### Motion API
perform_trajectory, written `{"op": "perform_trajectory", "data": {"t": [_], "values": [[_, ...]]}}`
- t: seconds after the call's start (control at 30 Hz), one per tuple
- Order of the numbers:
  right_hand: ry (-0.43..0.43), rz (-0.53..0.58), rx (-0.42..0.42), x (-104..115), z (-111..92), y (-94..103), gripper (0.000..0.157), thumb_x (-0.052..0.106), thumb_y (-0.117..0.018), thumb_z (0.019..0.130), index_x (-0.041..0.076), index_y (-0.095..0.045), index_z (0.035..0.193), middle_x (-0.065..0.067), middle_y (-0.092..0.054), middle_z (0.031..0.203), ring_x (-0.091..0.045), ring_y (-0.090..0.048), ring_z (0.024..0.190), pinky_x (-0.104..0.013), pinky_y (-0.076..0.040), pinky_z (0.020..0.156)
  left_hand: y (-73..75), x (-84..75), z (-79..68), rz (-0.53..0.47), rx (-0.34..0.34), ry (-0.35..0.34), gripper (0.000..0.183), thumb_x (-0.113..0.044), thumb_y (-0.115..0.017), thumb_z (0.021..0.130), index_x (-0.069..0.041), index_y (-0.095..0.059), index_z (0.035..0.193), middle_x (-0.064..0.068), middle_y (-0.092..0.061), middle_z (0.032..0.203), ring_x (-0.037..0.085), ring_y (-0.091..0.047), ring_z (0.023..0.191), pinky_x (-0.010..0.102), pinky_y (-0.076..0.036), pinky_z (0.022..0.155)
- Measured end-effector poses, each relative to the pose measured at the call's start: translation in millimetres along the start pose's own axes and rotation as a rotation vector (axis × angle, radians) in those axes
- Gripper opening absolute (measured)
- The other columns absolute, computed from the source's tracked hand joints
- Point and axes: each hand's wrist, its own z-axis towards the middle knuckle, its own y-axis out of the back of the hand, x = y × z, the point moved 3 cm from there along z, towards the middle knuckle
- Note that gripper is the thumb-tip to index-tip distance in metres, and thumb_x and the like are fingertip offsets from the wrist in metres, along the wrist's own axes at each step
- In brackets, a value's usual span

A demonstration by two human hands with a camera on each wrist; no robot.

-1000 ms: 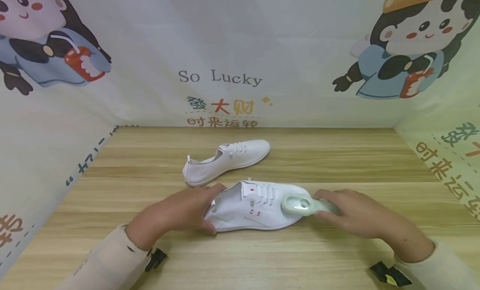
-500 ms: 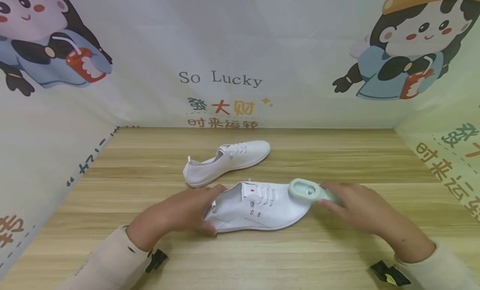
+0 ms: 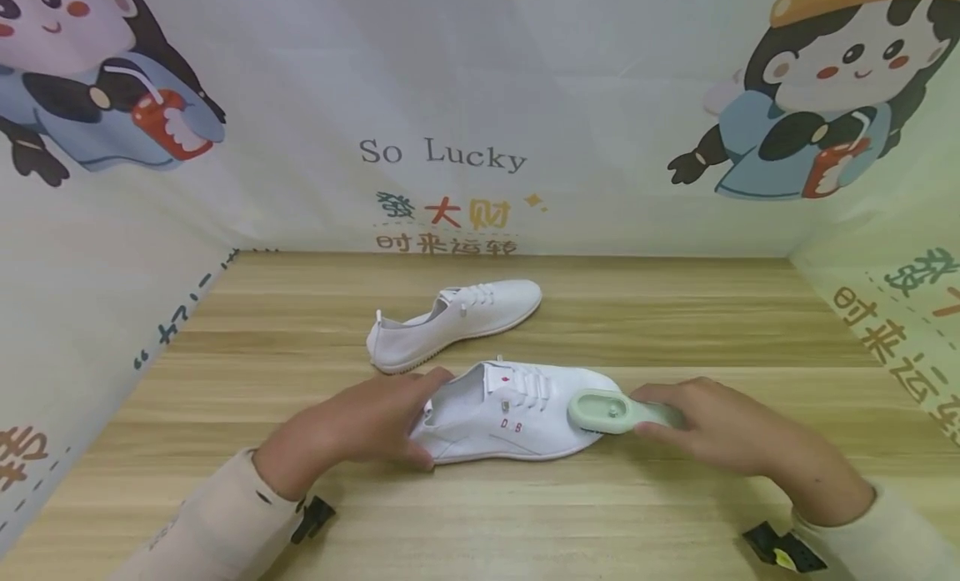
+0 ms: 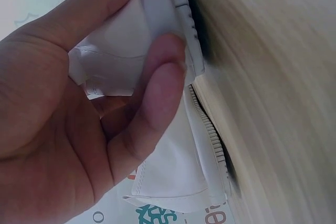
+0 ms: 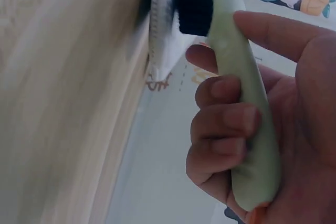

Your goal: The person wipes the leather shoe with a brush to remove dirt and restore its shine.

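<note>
A white lace-up shoe (image 3: 487, 423) with red letters on its side lies on the wood-grain table, toe to the right. My left hand (image 3: 382, 418) grips its heel, thumb on the near side and fingers behind; the left wrist view shows the heel (image 4: 115, 51) between thumb and fingers. In my right hand (image 3: 712, 423) is a pale green shoe brush (image 3: 600, 410), its head over the toe. From the right wrist, the fingers curl round the brush handle (image 5: 252, 129), and dark bristles (image 5: 195, 6) face the toe, right at its surface.
The other white shoe (image 3: 457, 323) lies just behind, toe to the right. Printed cloth walls (image 3: 600, 147) with cartoon figures stand at the back and both sides of the table (image 3: 675, 314).
The brush shifted up toward the far side of the toe, then came back down toward the near side. My left hand and both shoes stayed in place.
</note>
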Motion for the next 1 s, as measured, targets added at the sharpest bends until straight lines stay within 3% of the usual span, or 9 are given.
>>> {"op": "perform_trajectory", "data": {"t": [0.17, 0.33, 0.6, 0.83, 1.0], "values": [[-0.011, -0.028, -0.057, 2.5, 4.5, -6.2, 0.032, 0.037, -0.060, 0.100, 0.017, -0.064, 0.125, 0.009, -0.070, 0.105, -0.005, -0.063, 0.092, -0.037, -0.055, 0.082, -0.1, 0.1, 0.0, 0.002, 0.000, 0.007, 0.089, -0.027, -0.091, 0.069, -0.011, -0.044, 0.142, -0.004, -0.058, 0.092, 0.013, -0.055, 0.083, 0.036, -0.049, 0.079], [-0.053, -0.082, -0.120, 2.9, 6.8, -7.6, 0.038, 0.034, -0.063, 0.098, 0.012, -0.061, 0.128, -0.006, -0.072, 0.115, -0.024, -0.069, 0.105, -0.050, -0.055, 0.088, -0.7, 0.2, -1.2, 0.003, 0.002, 0.007, 0.089, -0.028, -0.091, 0.069, -0.011, -0.044, 0.142, -0.004, -0.056, 0.088, 0.013, -0.054, 0.080, 0.035, -0.048, 0.076], [-0.101, -0.148, -0.185, 2.8, 6.3, -3.7, 0.043, 0.034, -0.065, 0.097, 0.006, -0.062, 0.130, -0.013, -0.074, 0.111, -0.031, -0.071, 0.099, -0.052, -0.055, 0.082, -0.3, 0.2, -1.0, 0.018, -0.004, -0.002, 0.088, -0.029, -0.092, 0.068, -0.011, -0.045, 0.140, -0.004, -0.056, 0.087, 0.013, -0.053, 0.079, 0.034, -0.048, 0.074], [-0.164, -0.142, -0.153, -3.1, 3.5, 1.6, 0.046, 0.032, -0.065, 0.097, 0.001, -0.062, 0.131, -0.018, -0.072, 0.116, -0.032, -0.070, 0.101, -0.055, -0.054, 0.084, -0.5, -0.3, -1.7, 0.010, 0.005, 0.004, 0.089, -0.029, -0.091, 0.068, -0.010, -0.044, 0.141, -0.004, -0.057, 0.088, 0.013, -0.054, 0.080, 0.034, -0.049, 0.075], [-0.199, -0.142, -0.112, -4.7, 1.2, 4.1, 0.046, 0.037, -0.065, 0.096, 0.003, -0.065, 0.128, -0.015, -0.072, 0.114, -0.024, -0.068, 0.094, -0.053, -0.054, 0.080, 0.1, -0.7, -1.3, 0.008, 0.002, 0.004, 0.089, -0.028, -0.092, 0.068, -0.010, -0.044, 0.141, -0.003, -0.059, 0.093, 0.013, -0.056, 0.084, 0.036, -0.050, 0.080]]}}
